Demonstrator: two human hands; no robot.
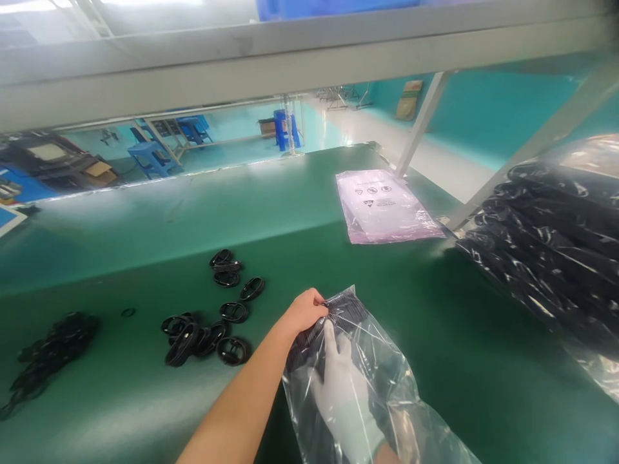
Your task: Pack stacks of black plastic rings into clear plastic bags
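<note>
My left hand point(306, 310), bare, pinches the top edge of a clear plastic bag point(391, 367) at the bench's near side. Inside that bag is my right hand point(341, 386), in a white glove, its fingers spread and the index stretched toward the pinched edge. Dark, finely ribbed material point(302, 348) shows through the plastic around the gloved hand; I cannot make out exactly what it is. Left of my forearm lie several coiled black cables point(184, 341), with more coils point(234, 312) scattered closer to the bag.
A heap of black bands point(53, 351) lies at far left, near a single small ring point(128, 312). Pinkish printed bags point(382, 206) rest at the back right. Plastic-wrapped black goods point(556, 245) are piled at right. A shelf beam point(290, 61) crosses above the green bench point(459, 335).
</note>
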